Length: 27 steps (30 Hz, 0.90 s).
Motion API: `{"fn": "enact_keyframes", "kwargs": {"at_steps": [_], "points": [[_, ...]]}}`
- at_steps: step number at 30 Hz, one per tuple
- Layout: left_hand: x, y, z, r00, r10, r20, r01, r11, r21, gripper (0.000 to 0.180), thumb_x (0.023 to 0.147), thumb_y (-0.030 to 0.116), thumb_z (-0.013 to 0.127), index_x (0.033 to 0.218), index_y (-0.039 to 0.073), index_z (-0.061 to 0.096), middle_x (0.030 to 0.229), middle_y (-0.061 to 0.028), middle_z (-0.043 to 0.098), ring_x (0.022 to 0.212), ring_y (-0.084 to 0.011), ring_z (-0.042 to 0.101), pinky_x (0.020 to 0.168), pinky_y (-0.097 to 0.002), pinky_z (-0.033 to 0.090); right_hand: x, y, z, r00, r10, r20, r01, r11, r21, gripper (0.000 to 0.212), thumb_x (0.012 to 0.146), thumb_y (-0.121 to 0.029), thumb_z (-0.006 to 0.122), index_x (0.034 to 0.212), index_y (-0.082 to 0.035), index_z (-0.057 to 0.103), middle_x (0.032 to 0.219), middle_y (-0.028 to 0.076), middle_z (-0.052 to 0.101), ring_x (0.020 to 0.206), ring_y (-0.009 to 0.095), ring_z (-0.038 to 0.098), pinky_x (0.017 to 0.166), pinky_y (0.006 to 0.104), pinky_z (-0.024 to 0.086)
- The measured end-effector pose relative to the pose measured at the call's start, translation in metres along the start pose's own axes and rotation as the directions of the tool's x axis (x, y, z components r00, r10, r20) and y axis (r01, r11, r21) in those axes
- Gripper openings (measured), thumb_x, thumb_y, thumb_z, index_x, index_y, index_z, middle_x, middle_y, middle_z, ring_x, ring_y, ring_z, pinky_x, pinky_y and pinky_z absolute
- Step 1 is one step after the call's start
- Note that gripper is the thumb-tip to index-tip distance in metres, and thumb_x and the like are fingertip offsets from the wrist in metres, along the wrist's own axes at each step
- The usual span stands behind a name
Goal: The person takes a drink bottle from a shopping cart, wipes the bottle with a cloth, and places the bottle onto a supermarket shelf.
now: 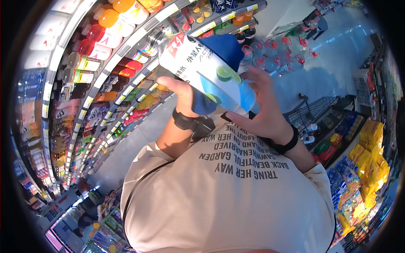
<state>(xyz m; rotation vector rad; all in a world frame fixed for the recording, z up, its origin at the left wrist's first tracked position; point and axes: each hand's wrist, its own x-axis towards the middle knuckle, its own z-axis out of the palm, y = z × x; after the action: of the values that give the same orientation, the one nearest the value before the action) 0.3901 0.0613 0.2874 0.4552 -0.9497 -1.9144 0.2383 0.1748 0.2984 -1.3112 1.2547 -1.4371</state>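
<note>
In front of my chest, a drink bottle (211, 69) with a white and blue wrapper and printed limes lies tilted, its clear neck toward the shelves. A dark blue cloth (223, 47) is behind it and shows on both sides. My left hand (182, 93) holds the bottle through the cloth; its thumb sticks out along the side, and its other fingers are hidden. My right hand (266, 103) curves round the bottle's blue lower end, with fingers on the far side and thumb on the near side. By that thumb's tip is a small dark thing I cannot make out.
Shelves (137, 29) of bottled drinks curve along the left. Large clear water jugs (274, 55) with red handles stand on the floor ahead. To the right are a dark wire rack (314, 109) and yellow snack bags (373, 156). Both my wrists wear black bands.
</note>
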Motion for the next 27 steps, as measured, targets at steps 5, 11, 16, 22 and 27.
{"fn": "enact_keyframes", "kwargs": {"at_steps": [5,11,16,22,27], "points": [[0.013,0.027,0.003,0.963,0.251,0.097,-0.244,0.966,-0.081,0.124,0.06,0.095,0.041,0.141,0.003,0.036,0.132,-0.0146,0.052,0.115,-0.0265,0.055,0.099,-0.0428,0.047,0.008,-0.004,-0.021,0.982,0.097,0.161,-0.145,0.938,0.316,0.087,0.086,-0.035,0.069,0.149,-0.002,0.019,0.138,0.015,0.044,0.126,0.025,0.047,0.104,0.0365,0.039],[0.016,0.017,0.004,0.893,0.306,0.331,-0.266,0.951,-0.159,0.123,0.06,0.094,0.043,0.142,0.003,0.035,0.134,-0.0144,0.051,0.116,-0.0264,0.055,0.1,-0.0429,0.046,0.023,0.015,-0.014,0.93,0.165,0.327,-0.285,0.888,0.362,0.068,0.101,-0.049,0.036,0.146,0.002,0.029,0.14,0.017,0.046,0.129,0.024,0.047,0.105,0.035,0.039],[-0.015,0.003,-0.012,0.976,0.196,0.093,-0.197,0.98,-0.003,0.118,0.061,0.089,0.052,0.139,0.002,0.038,0.129,-0.0141,0.054,0.114,-0.0264,0.057,0.098,-0.0427,0.048,0.047,0.009,0.003,0.871,0.323,0.371,-0.479,0.725,0.494,0.082,0.096,-0.064,0.03,0.149,-0.002,0.024,0.141,0.017,0.045,0.108,0.026,0.063,0.075,0.035,0.058],[-0.031,0.006,-0.026,0.986,0.148,-0.072,-0.142,0.987,0.072,0.112,0.062,0.083,0.062,0.135,0.0,0.042,0.124,-0.0138,0.057,0.112,-0.0265,0.06,0.096,-0.0424,0.05,0.063,0.018,0.039,0.794,0.324,0.515,-0.588,0.627,0.512,0.066,0.104,-0.049,0.021,0.149,-0.001,0.018,0.14,0.017,0.045,0.127,0.03,0.05,0.106,0.0415,0.04],[-0.042,0.049,-0.036,0.986,0.097,-0.134,-0.089,0.994,0.063,0.107,0.065,0.074,0.07,0.135,-0.002,0.043,0.126,-0.0151,0.057,0.112,-0.0268,0.06,0.097,-0.0426,0.05,0.068,0.017,0.07,0.998,0.05,0.043,-0.052,0.997,0.051,0.062,0.104,-0.041,0.028,0.149,-0.001,0.014,0.152,0.015,0.028,0.139,0.03,0.032,0.115,0.042,0.023]]}}
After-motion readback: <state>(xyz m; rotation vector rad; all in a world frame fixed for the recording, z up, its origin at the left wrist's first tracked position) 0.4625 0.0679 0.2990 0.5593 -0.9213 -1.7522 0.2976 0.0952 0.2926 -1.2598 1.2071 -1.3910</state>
